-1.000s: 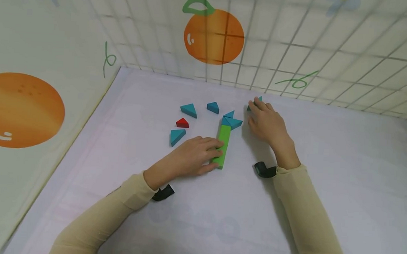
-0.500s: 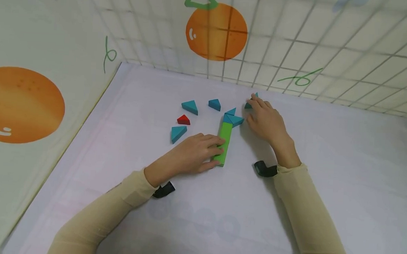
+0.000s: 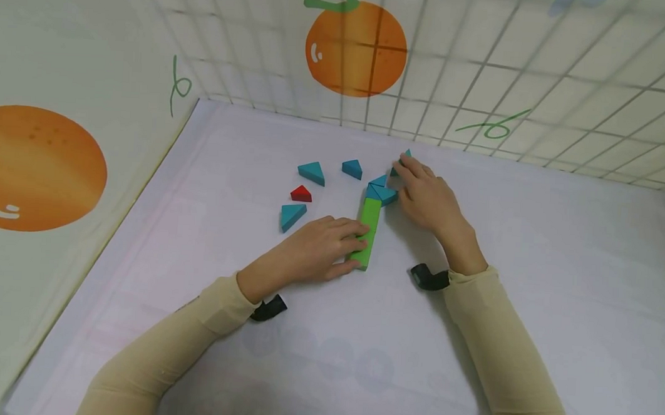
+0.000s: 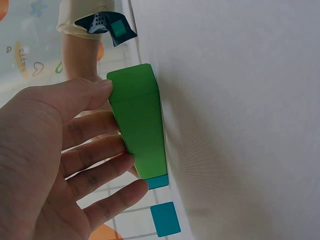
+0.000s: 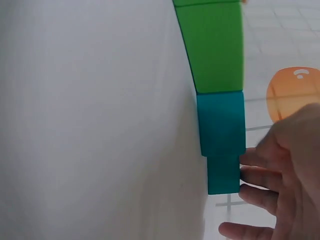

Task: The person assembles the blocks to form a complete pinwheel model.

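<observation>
Leftward, toward the cluster at the end of the green bar [image 3: 371,212], the right hand [image 3: 431,203] had slid a turquoise wedge [image 3: 394,172] since the earlier frames, while the left hand [image 3: 324,249] had stayed on the bar. That bar was long and square-edged, its faces smooth and evenly coloured, with slightly softened corners in the left wrist view. Against its far end sat a middle triangle [image 3: 372,192], touched by a small upper triangle [image 3: 378,181] and a sharper right-hand triangle [image 3: 387,196], all flat-topped and turquoise.

The left fingers were spread and nearly straight, their tips resting on the bar. The right fingers lay close together and gently bent, tips against the wedge just beside the cluster; whether the thumb touched anything, I could not tell.

Left of the cluster lay more thick-sided pieces, apart from one another: a stubby turquoise block [image 3: 352,169], a broad turquoise triangle [image 3: 313,172], a small red block [image 3: 302,194] and a tapering turquoise triangle [image 3: 292,217]. Beneath them spread a pale, smooth surface [image 3: 323,382]. Both beige sleeves [image 3: 508,348] looked soft and close-fitting, finely creased.
</observation>
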Action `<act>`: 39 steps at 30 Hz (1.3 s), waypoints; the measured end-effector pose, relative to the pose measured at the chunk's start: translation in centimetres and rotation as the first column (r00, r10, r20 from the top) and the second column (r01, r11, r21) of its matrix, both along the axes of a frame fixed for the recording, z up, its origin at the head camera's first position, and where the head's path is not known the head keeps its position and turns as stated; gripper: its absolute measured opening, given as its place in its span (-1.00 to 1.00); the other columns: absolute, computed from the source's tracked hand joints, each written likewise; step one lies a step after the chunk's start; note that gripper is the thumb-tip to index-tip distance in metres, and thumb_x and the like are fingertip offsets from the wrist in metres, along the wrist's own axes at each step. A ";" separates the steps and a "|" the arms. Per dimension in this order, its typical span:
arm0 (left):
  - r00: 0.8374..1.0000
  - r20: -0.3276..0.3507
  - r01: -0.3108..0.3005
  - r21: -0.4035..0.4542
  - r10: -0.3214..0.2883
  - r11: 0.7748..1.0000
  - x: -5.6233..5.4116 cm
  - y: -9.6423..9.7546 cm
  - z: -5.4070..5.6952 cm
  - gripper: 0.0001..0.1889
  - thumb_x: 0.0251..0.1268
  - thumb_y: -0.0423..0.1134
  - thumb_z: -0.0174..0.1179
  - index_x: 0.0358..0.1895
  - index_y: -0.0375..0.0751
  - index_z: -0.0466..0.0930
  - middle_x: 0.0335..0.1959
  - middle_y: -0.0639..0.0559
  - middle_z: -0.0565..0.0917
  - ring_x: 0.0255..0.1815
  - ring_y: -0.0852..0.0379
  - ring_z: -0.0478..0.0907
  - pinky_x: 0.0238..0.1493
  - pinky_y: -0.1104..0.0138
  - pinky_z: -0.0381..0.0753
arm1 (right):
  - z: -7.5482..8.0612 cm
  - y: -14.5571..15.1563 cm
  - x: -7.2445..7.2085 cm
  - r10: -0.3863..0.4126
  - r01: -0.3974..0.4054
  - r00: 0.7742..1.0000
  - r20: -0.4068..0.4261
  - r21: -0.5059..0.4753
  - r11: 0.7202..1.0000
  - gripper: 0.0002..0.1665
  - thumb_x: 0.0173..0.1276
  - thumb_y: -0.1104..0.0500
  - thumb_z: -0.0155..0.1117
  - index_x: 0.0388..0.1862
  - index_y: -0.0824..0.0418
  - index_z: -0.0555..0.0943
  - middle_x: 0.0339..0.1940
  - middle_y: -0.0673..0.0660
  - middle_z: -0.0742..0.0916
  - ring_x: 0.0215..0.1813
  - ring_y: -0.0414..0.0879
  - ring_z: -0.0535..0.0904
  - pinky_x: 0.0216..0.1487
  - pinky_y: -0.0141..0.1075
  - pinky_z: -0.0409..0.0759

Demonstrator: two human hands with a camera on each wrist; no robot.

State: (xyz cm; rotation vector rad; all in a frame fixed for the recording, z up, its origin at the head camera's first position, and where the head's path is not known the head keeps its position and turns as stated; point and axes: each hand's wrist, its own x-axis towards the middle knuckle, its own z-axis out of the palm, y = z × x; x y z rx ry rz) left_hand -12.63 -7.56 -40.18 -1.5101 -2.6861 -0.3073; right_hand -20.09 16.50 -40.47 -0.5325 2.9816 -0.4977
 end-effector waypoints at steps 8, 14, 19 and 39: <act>1.000 -0.001 -0.002 -0.001 0.002 1.000 0.0 0.0 0.1 -0.59 0.28 -0.02 0.30 0.10 -0.16 0.68 0.23 -0.05 0.58 0.25 0.03 0.54 0.18 0.20 0.57 | -0.2 0.0 -0.2 0.033 -0.033 0.999 0.021 -0.003 0.999 -0.36 0.59 -0.02 -0.13 0.54 0.22 0.19 0.60 0.17 0.18 0.60 0.16 0.06 0.41 0.23 0.24; 1.000 -0.008 0.001 -0.006 -0.001 1.000 0.0 0.0 0.0 -0.59 0.29 -0.01 0.29 0.10 -0.16 0.67 0.24 -0.06 0.58 0.25 0.03 0.54 0.17 0.21 0.57 | -0.2 -0.1 0.0 0.015 -0.015 1.000 -0.006 -0.007 1.000 -0.35 0.58 -0.06 -0.10 0.53 0.19 0.22 0.59 0.18 0.20 0.58 0.18 0.08 0.40 0.21 0.24; 1.000 -0.006 0.003 0.004 -0.003 1.000 0.0 0.0 0.0 -0.60 0.29 -0.02 0.29 0.10 -0.16 0.68 0.23 -0.05 0.58 0.24 0.03 0.54 0.16 0.21 0.58 | -0.1 -0.1 0.0 0.014 -0.014 1.000 -0.003 -0.015 1.000 -0.37 0.57 -0.03 -0.07 0.51 0.20 0.25 0.58 0.21 0.23 0.56 0.20 0.14 0.41 0.20 0.24; 1.000 -0.009 0.004 0.020 -0.003 1.000 0.0 0.0 -0.2 -0.61 0.28 -0.03 0.30 0.08 -0.15 0.69 0.22 -0.06 0.60 0.24 0.03 0.54 0.17 0.22 0.58 | -0.5 -0.3 -0.2 0.050 -0.050 0.999 -0.011 -0.002 0.999 -0.31 0.53 -0.04 0.05 0.53 0.20 0.22 0.59 0.21 0.21 0.58 0.15 0.11 0.39 0.20 0.28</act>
